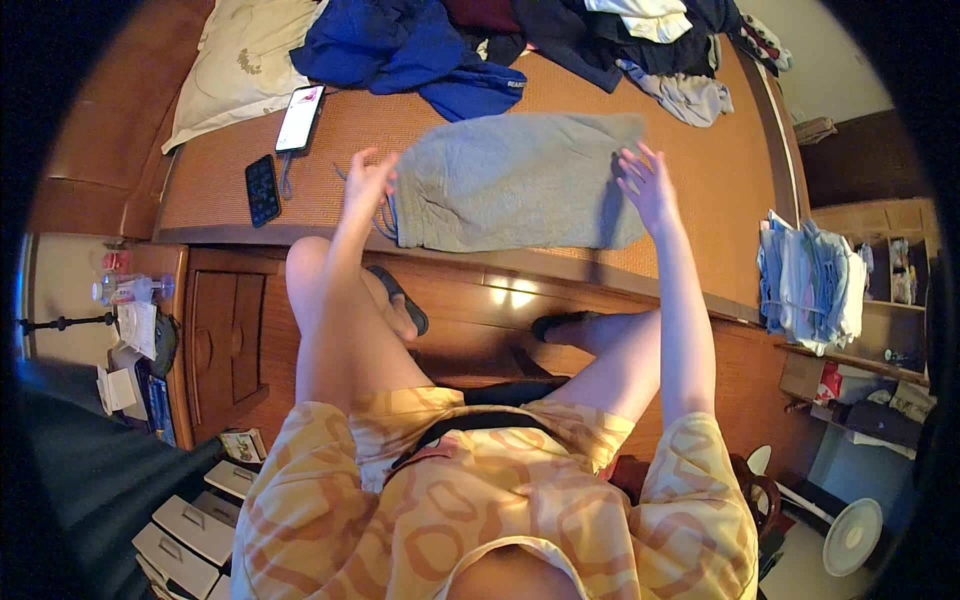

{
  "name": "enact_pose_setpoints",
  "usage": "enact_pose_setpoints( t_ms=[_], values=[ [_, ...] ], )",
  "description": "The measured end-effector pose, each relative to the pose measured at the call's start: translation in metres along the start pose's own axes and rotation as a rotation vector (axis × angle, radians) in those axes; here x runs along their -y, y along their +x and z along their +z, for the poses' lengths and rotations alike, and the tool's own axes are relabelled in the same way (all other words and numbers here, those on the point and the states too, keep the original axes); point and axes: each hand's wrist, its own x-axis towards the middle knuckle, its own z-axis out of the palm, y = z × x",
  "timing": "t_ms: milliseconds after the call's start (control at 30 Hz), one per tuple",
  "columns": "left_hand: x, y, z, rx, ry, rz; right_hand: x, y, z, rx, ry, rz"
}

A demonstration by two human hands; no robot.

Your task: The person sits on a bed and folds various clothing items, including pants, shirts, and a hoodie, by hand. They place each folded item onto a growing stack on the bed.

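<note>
Shirt [500, 490]; left hand [371, 180] part-curled, right hand [650, 188] spread; shorts [510, 185] between.

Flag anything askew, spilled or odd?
Jumbled heap of blue, dark and white cloth garments, far side of the brown woven mat: crumpled, untidy compared with the flat grey cloth drawstring garment. No spill or damage visible.

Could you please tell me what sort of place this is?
Most likely a bedroom: a patterned pillow lies on a mat-covered bed, with clothes heaped along its far side and a grey drawstring garment spread nearer.
</note>
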Motion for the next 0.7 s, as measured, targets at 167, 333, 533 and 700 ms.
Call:
enact_pose_setpoints(
  t_ms=[167,333,533,700],
  values=[
    [0.033,-0.006,0.027,-0.032,0.804,-0.002,-0.09,0.051,-0.028,-0.047,-1.403,-0.189],
    [0.024,-0.009,0.024,0.049,0.796,-0.16,-0.122,0.017,0.003,-0.157,-1.679,-0.216],
    [0.008,-0.009,0.032,0.03,0.792,-0.009,-0.113,-0.008,0.079,-0.055,-1.61,-0.637],
    [0.007,0.001,0.02,0.177,-0.04,-0.134,-0.159,-0.03,0.103,-0.025,-1.641,-0.51]
  ],
)
